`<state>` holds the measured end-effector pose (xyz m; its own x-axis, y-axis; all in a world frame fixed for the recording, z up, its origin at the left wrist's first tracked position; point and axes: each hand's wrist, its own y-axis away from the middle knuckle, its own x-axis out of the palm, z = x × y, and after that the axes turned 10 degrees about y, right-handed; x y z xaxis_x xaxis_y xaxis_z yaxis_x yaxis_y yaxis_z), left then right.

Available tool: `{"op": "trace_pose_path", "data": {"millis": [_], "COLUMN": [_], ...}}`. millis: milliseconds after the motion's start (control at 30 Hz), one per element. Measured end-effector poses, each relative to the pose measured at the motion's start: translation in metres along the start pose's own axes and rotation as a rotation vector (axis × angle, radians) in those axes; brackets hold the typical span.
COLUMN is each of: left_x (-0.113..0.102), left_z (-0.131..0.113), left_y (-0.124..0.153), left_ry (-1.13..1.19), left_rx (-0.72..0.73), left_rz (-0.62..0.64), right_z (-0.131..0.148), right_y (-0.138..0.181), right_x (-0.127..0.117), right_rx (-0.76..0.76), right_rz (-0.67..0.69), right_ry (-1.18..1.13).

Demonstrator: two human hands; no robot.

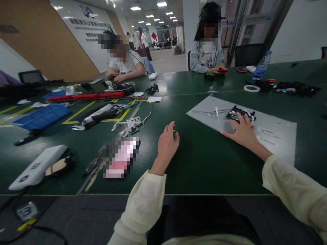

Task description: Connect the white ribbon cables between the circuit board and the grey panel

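Note:
My left hand (168, 142) hovers over or rests on the green table, fingers loosely extended and slightly bent, with nothing in it. My right hand (242, 132) is spread above a flat grey metal panel (281, 139), its fingertips at a small black circuit board assembly (236, 114). Whether those fingers press on the board or only hover is hard to tell. Thin cables (213, 112) run from the board across the panel. White labels (272, 132) are stuck on the panel near my right wrist.
Left of my left hand lie a blurred-out phone (122, 158), white strap scraps (130, 126) and a white device (38, 166). Farther off are a blue tray (42, 115), a tape roll (251, 88) and a water bottle (262, 66). Two people sit across the table (178, 86).

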<state>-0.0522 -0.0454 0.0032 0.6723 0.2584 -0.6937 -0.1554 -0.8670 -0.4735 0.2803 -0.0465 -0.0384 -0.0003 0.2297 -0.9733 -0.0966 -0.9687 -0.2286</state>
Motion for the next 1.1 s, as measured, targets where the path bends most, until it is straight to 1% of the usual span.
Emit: {"op": "trace_pose_path", "data": {"millis": [200, 367, 500, 667, 800, 900, 1000, 1067, 1100], "left_x": [-0.001, -0.001, -0.002, -0.006, -0.008, -0.008, -0.002, 0.008, 0.015], "left_z": [0.0, -0.002, -0.004, -0.008, -0.019, -0.04, -0.064, -0.075, -0.078], "left_y": [0.002, 0.004, 0.005, 0.006, 0.011, 0.01, -0.004, -0.018, -0.025], "left_ry": [0.016, 0.01, -0.001, -0.021, 0.029, 0.128, 0.222, 0.274, 0.287], "left_rx": [-0.022, -0.053, -0.056, -0.008, -0.005, 0.009, 0.062, 0.097, 0.105], "left_rz": [0.028, 0.06, 0.08, 0.138, 0.234, 0.361, 0.484, 0.575, 0.593], "right_z": [-0.035, -0.066, -0.089, -0.111, -0.12, -0.125, -0.128, -0.129, -0.131], "right_y": [-0.012, -0.018, -0.025, -0.033, -0.039, -0.042, -0.044, -0.044, -0.044], "right_x": [0.009, 0.015, 0.024, 0.034, 0.038, 0.04, 0.041, 0.04, 0.039], "right_rx": [0.231, 0.397, 0.484, 0.557, 0.584, 0.593, 0.6, 0.603, 0.611], "right_rz": [-0.029, -0.016, -0.056, -0.038, -0.043, -0.038, -0.014, -0.011, -0.021], "right_ry": [0.034, 0.011, 0.032, 0.062, 0.062, 0.052, 0.036, 0.003, -0.024]}}
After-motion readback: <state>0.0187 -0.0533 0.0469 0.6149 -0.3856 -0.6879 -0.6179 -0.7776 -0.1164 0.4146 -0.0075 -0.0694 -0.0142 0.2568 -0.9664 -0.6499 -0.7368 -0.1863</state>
